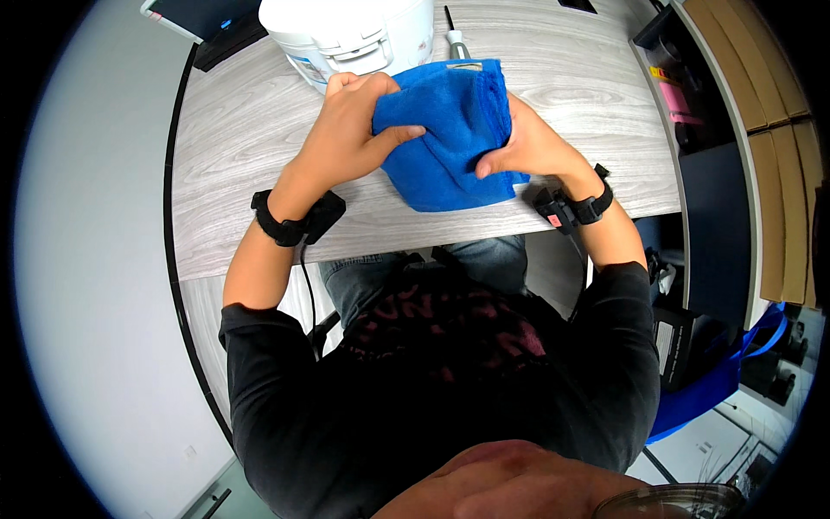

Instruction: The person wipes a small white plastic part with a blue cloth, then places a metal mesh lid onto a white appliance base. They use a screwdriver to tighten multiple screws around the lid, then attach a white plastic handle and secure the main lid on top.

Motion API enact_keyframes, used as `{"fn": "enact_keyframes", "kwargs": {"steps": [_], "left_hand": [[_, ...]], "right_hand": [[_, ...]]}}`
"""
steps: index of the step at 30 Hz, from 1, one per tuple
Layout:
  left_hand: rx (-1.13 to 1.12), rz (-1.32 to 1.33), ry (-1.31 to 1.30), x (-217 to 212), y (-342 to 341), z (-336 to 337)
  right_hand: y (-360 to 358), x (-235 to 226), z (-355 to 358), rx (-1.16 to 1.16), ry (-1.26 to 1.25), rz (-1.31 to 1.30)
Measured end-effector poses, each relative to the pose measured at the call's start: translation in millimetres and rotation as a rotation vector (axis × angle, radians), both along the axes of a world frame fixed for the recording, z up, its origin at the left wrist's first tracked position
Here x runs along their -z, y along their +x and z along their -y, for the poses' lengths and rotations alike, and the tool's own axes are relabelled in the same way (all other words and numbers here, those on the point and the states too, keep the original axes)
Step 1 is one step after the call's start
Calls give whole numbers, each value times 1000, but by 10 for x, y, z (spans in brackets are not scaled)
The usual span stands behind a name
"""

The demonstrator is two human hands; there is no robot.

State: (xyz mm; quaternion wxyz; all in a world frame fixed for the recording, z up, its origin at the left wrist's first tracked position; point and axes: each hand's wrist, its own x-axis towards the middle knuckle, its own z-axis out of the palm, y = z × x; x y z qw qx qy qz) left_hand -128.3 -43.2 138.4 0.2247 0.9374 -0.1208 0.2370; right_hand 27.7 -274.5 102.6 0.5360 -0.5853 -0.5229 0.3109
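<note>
Count of things on and around the pale wood-grain desk (259, 156)

Two bare hands, left hand (350, 130) and right hand (527, 143), share one folded blue microfibre cloth (450, 130). Two black wrist straps: left strap (281, 223), right strap (579, 208). One white round lidded cooker (346, 35), one small upright tool with a dark tip (456, 39), one flat dark tablet-like slab (203, 17). On the dim shelving at right, perhaps two pink items (676, 102), though the edge blurs them.

A single head-worn fisheye camera looks steeply down, close over the tabletop (242, 130), with the wearer's torso below it and edges bending outward.
</note>
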Motion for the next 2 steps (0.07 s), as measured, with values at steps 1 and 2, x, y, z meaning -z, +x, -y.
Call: {"fn": "enact_keyframes", "kwargs": {"steps": [1,2], "left_hand": [[7,16,8,2,-4,-8],[8,15,7,6,-4,-6]], "right_hand": [[26,10,-1,18,-9,-37],[50,-34,9,28,-68,-99]]}}
